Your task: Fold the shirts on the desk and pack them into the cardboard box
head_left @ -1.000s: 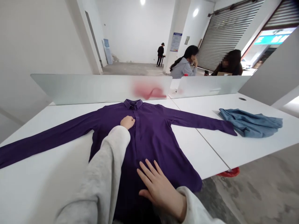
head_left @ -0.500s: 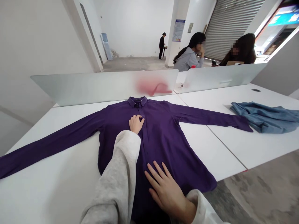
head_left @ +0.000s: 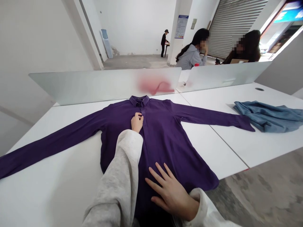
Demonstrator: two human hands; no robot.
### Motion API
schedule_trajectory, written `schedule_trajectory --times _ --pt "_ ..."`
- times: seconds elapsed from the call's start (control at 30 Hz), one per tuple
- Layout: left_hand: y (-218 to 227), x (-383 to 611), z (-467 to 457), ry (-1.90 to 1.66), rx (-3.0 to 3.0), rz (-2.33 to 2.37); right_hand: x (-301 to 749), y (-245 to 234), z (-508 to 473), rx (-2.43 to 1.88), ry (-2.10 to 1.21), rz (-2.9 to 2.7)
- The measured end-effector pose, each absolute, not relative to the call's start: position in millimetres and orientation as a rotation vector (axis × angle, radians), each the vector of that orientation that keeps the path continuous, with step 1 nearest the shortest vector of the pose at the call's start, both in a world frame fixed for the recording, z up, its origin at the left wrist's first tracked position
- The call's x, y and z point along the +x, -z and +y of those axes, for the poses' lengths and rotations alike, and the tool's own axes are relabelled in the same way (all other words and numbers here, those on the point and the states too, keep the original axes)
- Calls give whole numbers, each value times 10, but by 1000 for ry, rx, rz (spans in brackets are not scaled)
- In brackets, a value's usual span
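A purple long-sleeved shirt (head_left: 163, 135) lies face up, its collar pointing away from me and its sleeves stretched out to both sides. My left hand (head_left: 137, 122) is on the front placket a little below the collar, thumb and fingers pinched together at the cloth edge. What exactly sits between those fingertips is partly hidden. Lower down, my right hand (head_left: 171, 194) rests flat on the shirt front near the hem, fingers spread.
The shirt lies on a white table (head_left: 78, 157). Frosted dividers (head_left: 106, 85) stand along its far side. A crumpled blue garment (head_left: 270, 116) touches or nearly touches the shirt's right cuff. Two people sit beyond the dividers; another person (head_left: 163, 42) stands farther back.
The whole view has shifted slightly. My left fingers have curled in a bit more at the placket. My right hand stays flat in nearly the same place, and the shirt lies as before.
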State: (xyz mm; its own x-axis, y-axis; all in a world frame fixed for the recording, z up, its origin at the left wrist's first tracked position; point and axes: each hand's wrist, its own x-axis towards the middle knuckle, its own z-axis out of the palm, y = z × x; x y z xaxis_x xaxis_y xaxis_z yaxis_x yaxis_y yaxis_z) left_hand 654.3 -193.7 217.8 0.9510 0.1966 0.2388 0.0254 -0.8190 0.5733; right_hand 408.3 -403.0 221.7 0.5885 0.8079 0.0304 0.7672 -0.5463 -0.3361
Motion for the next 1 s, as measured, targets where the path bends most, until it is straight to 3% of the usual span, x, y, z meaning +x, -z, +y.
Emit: schedule_trajectory --times 0.6,0.77,0.9,1.0 --pt "-2117 6471 -1961 -497 2735 -65 4066 -2225 -4092 -2423 -330 -1334" --pt "-2071 6498 -1982 -355 2802 -89 4169 -2845 -4390 -2375 -307 -1421" --pt "-2058 6500 -2016 -268 2836 -101 4728 -3550 -4445 -2501 89 -1355" --pt "-2064 6502 -2016 -218 2846 -107 5507 -3803 -4160 -2558 291 -1281"
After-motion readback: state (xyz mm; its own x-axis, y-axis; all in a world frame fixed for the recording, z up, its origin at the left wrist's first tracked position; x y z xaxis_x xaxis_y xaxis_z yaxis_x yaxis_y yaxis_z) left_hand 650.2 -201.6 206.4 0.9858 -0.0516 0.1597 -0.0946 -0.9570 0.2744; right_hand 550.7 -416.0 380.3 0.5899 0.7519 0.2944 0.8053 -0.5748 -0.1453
